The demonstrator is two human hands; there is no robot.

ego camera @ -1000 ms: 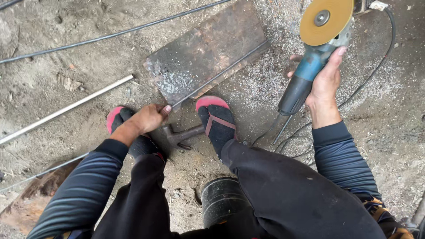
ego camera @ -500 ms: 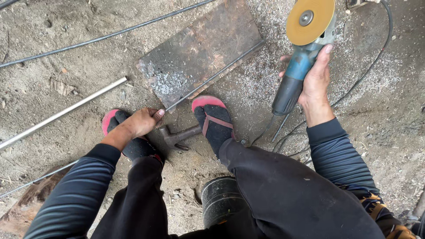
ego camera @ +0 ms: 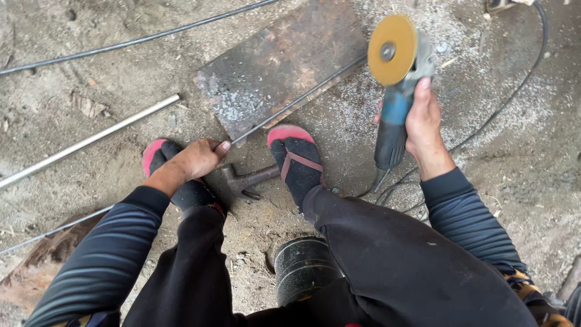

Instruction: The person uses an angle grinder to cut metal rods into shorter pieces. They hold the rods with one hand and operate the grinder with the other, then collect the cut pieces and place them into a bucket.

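**Rod pinched on the left, grinder gripped on the right**

Here, at the far left, a pale metal pipe (ego camera: 91, 140) lies slantwise on the dusty ground (ego camera: 72, 79), well apart from both hands. Above it a dark cable (ego camera: 133, 42) runs across the dirt towards the top edge.

Next comes the left hand (ego camera: 196, 158), low between the two feet, its fingers closed around the near end of a thin steel rod (ego camera: 296, 100). That rod runs up and to the right, lying across a rusty, scorched metal plate (ego camera: 278, 63) dusted with grey filings. The left foot (ego camera: 163, 160), in a dark sock and red sandal, sits partly hidden just behind the hand. Just beside the hand, between the feet, a hammer (ego camera: 245, 180) lies on the ground, its handle reaching under the right foot (ego camera: 296, 160). Whether the hand touches the hammer cannot be told.

Below, between the knees, a dark cylindrical container (ego camera: 302, 266) stands on the dirt.

Further right, the right hand (ego camera: 426, 124) is clamped around the body of a blue angle grinder (ego camera: 393, 118), held up off the ground with its yellow disc (ego camera: 392, 49) facing the camera, close to the plate's right edge. The grinder's cord (ego camera: 514, 91) loops away across the filings at the right.
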